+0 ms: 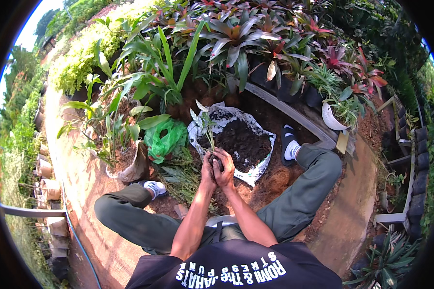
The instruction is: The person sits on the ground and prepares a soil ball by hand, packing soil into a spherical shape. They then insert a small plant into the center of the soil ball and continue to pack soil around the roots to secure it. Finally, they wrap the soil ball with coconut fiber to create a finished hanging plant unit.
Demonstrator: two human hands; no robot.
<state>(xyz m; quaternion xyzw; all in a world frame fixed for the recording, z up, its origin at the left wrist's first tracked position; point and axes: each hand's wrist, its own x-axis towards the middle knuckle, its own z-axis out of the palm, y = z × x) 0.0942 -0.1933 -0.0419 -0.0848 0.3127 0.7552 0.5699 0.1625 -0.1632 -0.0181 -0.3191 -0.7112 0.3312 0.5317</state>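
Between my legs, my left hand [207, 169] and my right hand [224, 168] are cupped together around a dark soil clump [217, 162]. A small leafy seedling [207, 126] rises from the clump, its pale stems upright above my fingers. Just beyond my hands lies a white plastic sack [271, 142], opened out, with dark potting soil [238, 139] heaped in it. The seedling's leaves overlap the sack's left part in view. The roots are hidden by my palms and the soil.
Left of the sack are green netting [164, 139], cut fern fronds [182, 177] and a sack planter [124, 173]. Bromeliads [235, 36] grow densely behind. A metal frame [285, 110] and a white hanging pot [332, 117] stand at right. A blue hose [77, 234] runs along the left.
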